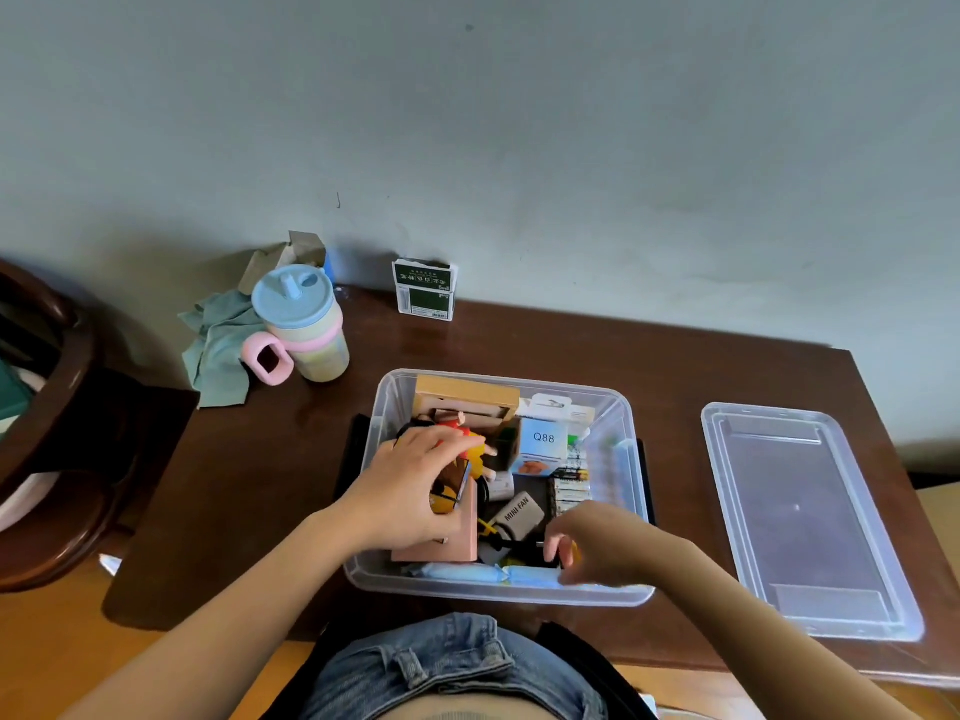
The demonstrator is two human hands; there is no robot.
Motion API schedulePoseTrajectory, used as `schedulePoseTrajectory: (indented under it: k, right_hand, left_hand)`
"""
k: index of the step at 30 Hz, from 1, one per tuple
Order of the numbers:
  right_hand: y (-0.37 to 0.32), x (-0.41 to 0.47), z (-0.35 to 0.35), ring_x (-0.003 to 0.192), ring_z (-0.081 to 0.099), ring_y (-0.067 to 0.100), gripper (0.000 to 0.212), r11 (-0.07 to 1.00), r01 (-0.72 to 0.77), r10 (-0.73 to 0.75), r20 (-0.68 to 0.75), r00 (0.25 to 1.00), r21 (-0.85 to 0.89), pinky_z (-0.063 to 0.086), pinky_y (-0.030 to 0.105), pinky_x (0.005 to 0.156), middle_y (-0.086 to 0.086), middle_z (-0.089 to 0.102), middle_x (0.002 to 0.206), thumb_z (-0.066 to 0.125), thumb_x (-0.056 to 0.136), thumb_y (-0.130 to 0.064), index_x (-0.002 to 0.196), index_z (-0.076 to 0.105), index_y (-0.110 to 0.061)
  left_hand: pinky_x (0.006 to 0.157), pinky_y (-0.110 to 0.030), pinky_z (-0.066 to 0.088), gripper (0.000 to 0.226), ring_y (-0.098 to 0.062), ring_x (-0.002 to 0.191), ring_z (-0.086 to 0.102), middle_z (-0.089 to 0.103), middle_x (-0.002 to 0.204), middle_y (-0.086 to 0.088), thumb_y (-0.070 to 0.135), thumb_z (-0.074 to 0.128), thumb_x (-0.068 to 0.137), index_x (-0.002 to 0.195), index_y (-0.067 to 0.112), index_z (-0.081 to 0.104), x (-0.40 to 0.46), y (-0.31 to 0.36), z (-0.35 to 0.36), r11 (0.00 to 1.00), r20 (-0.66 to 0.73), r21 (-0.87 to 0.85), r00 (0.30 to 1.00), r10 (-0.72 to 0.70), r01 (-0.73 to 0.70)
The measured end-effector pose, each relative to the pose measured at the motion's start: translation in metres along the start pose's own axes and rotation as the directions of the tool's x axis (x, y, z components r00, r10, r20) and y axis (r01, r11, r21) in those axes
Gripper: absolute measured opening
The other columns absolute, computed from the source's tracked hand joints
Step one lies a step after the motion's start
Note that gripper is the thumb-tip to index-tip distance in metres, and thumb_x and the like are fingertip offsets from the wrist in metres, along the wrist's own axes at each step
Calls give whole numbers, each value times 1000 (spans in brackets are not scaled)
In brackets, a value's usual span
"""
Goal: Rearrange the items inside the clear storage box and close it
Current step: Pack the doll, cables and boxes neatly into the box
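Clear storage box (621, 407) sits open on the dark wooden surface (291, 459), directly in front of the person, packed with small goods. Lid (810, 517) is laid flat to the right of the box, well apart from it, presumably parked there so both hands have free access until the sorting is done. Left hand (410, 491) is reached into the left half of the box, fingers curled round a small dark picture card (451, 485), which is held tilted above a pink flat box (457, 537); likely being lifted or re-seated so the flat pieces stack. A red-and-yellow toy (470, 444) lies just beyond the fingertips. Right hand (587, 548) is lowered at the near right corner, fingers bent toward something small and dark; whether anything is actually pinched cannot be told, blur there. A "MINI FAN" pack (519, 509) lies tilted mid-box, a "Q88" carton (543, 441) stands toward the back, a wooden frame (467, 394) leans at the far wall, a pale blue packet (467, 571) lies along the near wall. Tall items are kept to the back, probably so the lid will seat. Off to the left: a lidded cup (306, 324), a green cloth (218, 345); a green carton (425, 291) by the wall. Rearranging is judged mid-way; closing not yet begun.
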State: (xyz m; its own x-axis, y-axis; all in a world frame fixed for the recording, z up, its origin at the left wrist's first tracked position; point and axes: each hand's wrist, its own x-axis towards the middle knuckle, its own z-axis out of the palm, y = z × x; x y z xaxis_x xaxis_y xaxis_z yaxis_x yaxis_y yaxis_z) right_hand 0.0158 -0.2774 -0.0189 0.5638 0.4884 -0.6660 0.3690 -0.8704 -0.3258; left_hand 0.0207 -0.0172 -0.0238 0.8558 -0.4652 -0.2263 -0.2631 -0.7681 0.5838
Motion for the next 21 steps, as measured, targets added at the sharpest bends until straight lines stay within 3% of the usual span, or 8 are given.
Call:
schedulePoseTrajectory:
  k: [6, 8, 10, 13, 14, 16, 18, 21]
  right_hand:
    - [-1, 10, 11, 85, 62, 17, 19, 994, 2, -12, -88, 996, -113, 52, 29, 74, -6, 71, 92, 58, 83, -29, 94, 72, -22]
    - [0, 10, 0, 82, 63, 10, 18, 1000, 26, -27, -147, 989, -15, 54, 29, 73, -8, 71, 90, 60, 85, -33, 92, 72, -22]
    - [6, 5, -19, 71, 59, -2, 17, 994, 36, -8, -256, 967, 105, 49, 18, 64, -14, 66, 80, 62, 85, -38, 89, 72, -23]
    - [20, -3, -41, 62, 50, 1, 14, 996, -40, 71, -423, 903, 84, 35, 16, 52, -21, 49, 63, 61, 84, -39, 85, 69, -27]
    - [23, -5, -45, 61, 48, 2, 13, 995, -86, 102, -462, 881, 55, 32, 18, 51, -20, 46, 62, 61, 84, -39, 85, 69, -28]
    - [27, -8, -48, 55, 45, 1, 14, 988, -149, 150, -508, 848, 42, 27, 17, 48, -19, 44, 62, 61, 84, -40, 89, 69, -30]
    - [27, -9, -47, 53, 41, -2, 17, 983, -175, 180, -514, 839, 59, 24, 16, 46, -19, 43, 63, 61, 86, -41, 93, 70, -29]
    - [25, -9, -44, 52, 40, -3, 20, 979, -183, 200, -517, 833, 84, 25, 17, 46, -20, 40, 62, 60, 87, -43, 96, 70, -28]
  left_hand:
    - [112, -46, 27, 65, -7, 135, 29, 40, 141, 13, 32, 66, 79, 139, 37, 41, 17, -1, -9, 989, -48, -142, 998, 46, -52]
    - [111, -44, 29, 62, -10, 131, 35, 45, 138, 11, 28, 68, 80, 137, 34, 44, 22, -1, -15, 989, -90, -143, 996, 23, -36]
    - [109, -41, 31, 56, -13, 125, 41, 49, 131, 8, 27, 68, 81, 134, 30, 49, 24, 2, -19, 997, -151, -67, 988, 17, -27]
    - [97, -36, 38, 30, -13, 108, 49, 55, 113, 6, 28, 70, 81, 110, 23, 65, 20, 16, -16, 986, -300, 84, 940, 162, -143]
    - [92, -34, 41, 20, -11, 100, 50, 57, 104, 7, 27, 70, 81, 100, 22, 68, 18, 24, -14, 977, -274, 75, 938, 212, -199]
    - [86, -32, 44, 14, -6, 93, 50, 59, 96, 12, 32, 66, 85, 96, 24, 69, 15, 41, -6, 965, -6, 51, 967, 256, -255]
    - [88, -36, 43, 22, -13, 96, 52, 63, 101, 6, 36, 60, 88, 103, 24, 69, 20, 55, 8, 928, 350, 224, 913, 208, -297]
    - [83, -39, 39, 11, -29, 87, 51, 59, 82, -5, 22, 57, 89, 88, 15, 65, 31, 67, 28, 803, 557, 450, 825, 90, -391]
